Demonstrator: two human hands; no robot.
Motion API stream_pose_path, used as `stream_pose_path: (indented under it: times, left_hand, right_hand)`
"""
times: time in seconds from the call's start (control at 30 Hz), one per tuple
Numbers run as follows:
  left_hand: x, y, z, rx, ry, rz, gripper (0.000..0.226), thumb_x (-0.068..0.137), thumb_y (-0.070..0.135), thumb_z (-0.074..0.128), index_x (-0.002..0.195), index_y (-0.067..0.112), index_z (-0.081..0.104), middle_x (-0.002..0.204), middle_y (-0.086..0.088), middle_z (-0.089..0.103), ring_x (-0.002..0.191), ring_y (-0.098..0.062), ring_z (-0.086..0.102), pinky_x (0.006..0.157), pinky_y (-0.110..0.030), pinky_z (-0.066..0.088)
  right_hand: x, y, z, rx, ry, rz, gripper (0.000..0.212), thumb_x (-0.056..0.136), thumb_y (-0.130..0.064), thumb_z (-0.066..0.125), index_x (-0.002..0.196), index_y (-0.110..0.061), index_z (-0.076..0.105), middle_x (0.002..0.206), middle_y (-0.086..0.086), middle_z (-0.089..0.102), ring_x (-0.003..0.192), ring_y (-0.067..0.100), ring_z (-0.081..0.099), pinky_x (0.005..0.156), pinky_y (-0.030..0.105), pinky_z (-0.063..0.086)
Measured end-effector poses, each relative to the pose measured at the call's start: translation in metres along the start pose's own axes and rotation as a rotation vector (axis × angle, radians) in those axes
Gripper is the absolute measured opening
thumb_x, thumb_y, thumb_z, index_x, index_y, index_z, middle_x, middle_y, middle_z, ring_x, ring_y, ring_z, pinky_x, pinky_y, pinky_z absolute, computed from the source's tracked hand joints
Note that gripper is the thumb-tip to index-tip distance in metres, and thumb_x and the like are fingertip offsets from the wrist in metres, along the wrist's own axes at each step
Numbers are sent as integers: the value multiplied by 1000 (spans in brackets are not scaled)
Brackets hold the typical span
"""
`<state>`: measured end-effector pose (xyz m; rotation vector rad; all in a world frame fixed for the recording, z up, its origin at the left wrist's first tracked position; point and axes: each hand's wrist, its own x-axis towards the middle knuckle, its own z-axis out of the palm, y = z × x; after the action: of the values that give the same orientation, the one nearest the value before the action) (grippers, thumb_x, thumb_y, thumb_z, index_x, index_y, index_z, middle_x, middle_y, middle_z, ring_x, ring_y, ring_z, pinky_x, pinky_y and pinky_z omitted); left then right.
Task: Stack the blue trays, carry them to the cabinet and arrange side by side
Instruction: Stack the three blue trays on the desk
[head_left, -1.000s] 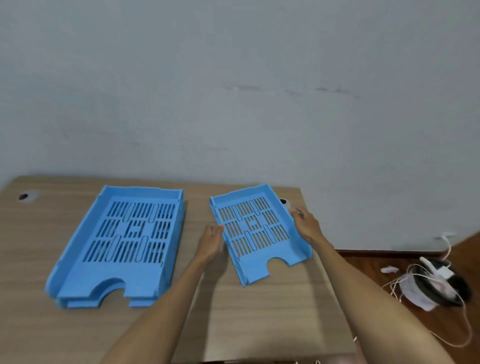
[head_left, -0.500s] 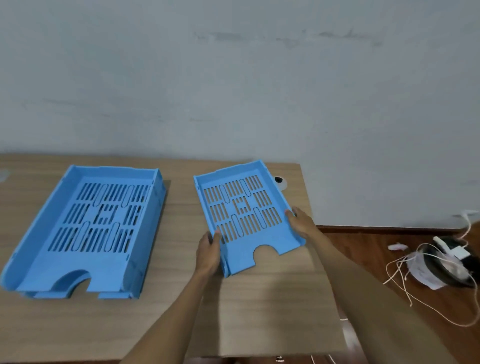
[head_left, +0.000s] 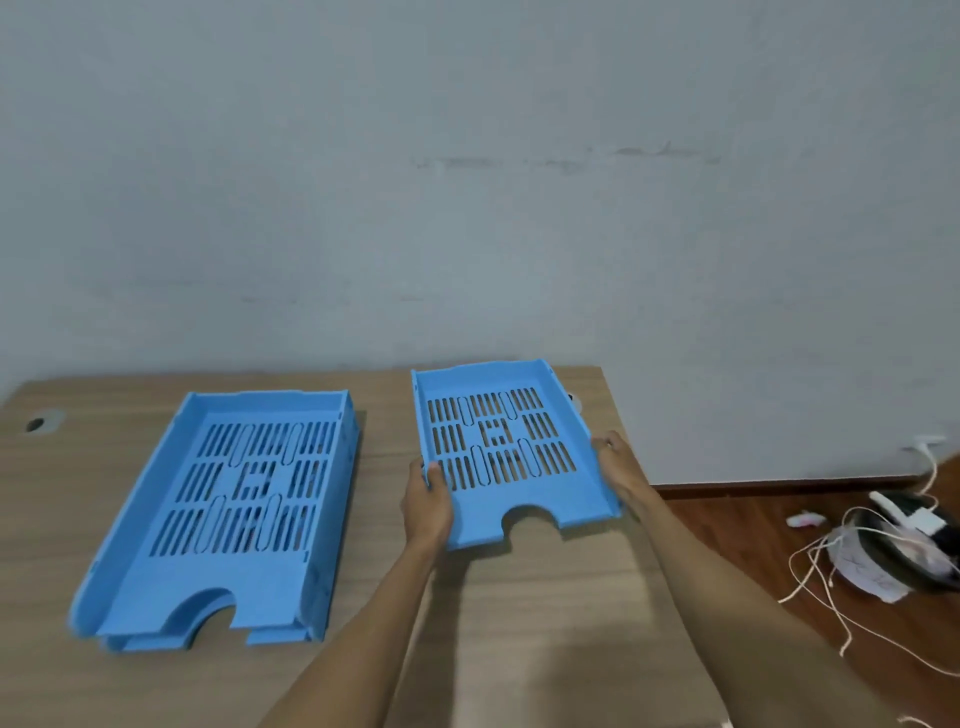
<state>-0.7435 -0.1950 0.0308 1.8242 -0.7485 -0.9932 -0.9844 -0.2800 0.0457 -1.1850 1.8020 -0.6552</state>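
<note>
Gripping the smaller-looking blue tray (head_left: 511, 457) by its two long sides, both hands are closed on its edges: the left hand (head_left: 427, 506) clasps the left wall near the front corner, thumb hooked over the rim onto the slotted floor, and the right hand (head_left: 621, 470) presses against the right wall about midway along, fingers curled over its edge. This held tray sits over the right part of the wooden table (head_left: 545, 613), its notched front edge toward the person and its back wall toward the grey wall (head_left: 467, 208); whether it is lifted clear of the table or resting on it cannot be told for certain, though a shadow lies under its front edge. To the left of the held tray, apart from it with bare wood between, lies the stack of blue trays (head_left: 223, 519) — a second rim and notch show beneath the top one at the front, so at least two are nested there. It rests flat, angled slightly, notch also facing the person. Further left of the stack, near the table's back corner, is a round cable hole (head_left: 35, 424). To the right of the held tray, past the table's edge, the reddish wooden floor (head_left: 727, 519) carries a tangle of white cables (head_left: 831, 561) and a dark round object (head_left: 914, 551) — its nature is unclear.
</note>
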Motion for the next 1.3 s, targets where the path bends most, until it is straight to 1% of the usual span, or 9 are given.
stream_pose_path:
  times: [0.1,0.2,0.33,0.57,0.7,0.83,1.0,1.17,1.3]
  left_hand:
    - [6,12,-35,26,-46,40,32,102,33,33,110,10,54,98,-9,67,85,-25,65,72,-37,54]
    - [18,16,-71,52,-96,86,45,100,39,33,130,11,51,127,-17,63,111,-37,62,95,-53,51]
    - [19,32,-139,67,-124,165,48,105,31,35,148,10,37,147,-12,47,135,-33,44,114,-47,34]
    - [35,19,-268,56,-165,214,48,105,30,35,150,13,32,153,-12,41,138,-32,41,114,-46,33]
    - [45,-2,-327,66,-132,223,49,105,30,36,150,12,34,154,-10,39,139,-31,39,115,-47,32]
    - [57,-24,-368,83,-54,223,43,103,28,37,140,8,48,142,-17,53,128,-36,50,109,-51,39]
    - [72,-62,-390,111,-12,215,52,98,43,32,136,13,51,136,-12,59,123,-33,56,105,-53,44]
    - [60,-74,-397,116,-3,211,38,103,30,34,125,8,58,118,-13,67,105,-29,64,94,-43,51]
    - [49,-80,-399,82,-11,225,29,104,27,33,114,18,59,99,-3,69,89,-22,68,82,-44,57]
  right_hand:
    - [-25,-26,6,112,-5,-8,20,96,-24,44,102,-12,59,99,11,67,82,25,64,70,34,48]
    - [-49,-47,23,206,-8,-18,25,96,-27,46,110,-11,60,99,11,68,84,27,67,77,39,54]
    - [-92,-68,63,358,-27,-5,23,95,-28,49,107,-16,65,102,16,74,89,36,72,85,53,58]
    - [-189,-117,158,403,32,-51,27,100,-28,45,93,-16,68,83,6,75,63,20,70,54,29,54]
    - [-221,-129,213,365,31,-62,27,96,-36,46,96,-24,70,100,8,76,88,30,72,82,49,59]
    - [-212,-114,258,294,-27,-112,56,81,-58,49,125,-28,63,127,1,67,114,28,64,101,53,50]
    - [-266,-137,288,185,-32,-201,40,102,-32,39,139,-21,52,131,-4,59,119,20,56,106,46,44]
    - [-271,-126,304,121,-32,-232,35,105,-23,35,134,-19,54,115,-1,62,98,14,60,82,25,44]
    - [-265,-117,313,108,-21,-240,37,105,-26,35,137,-21,52,123,3,65,102,18,61,88,33,48]
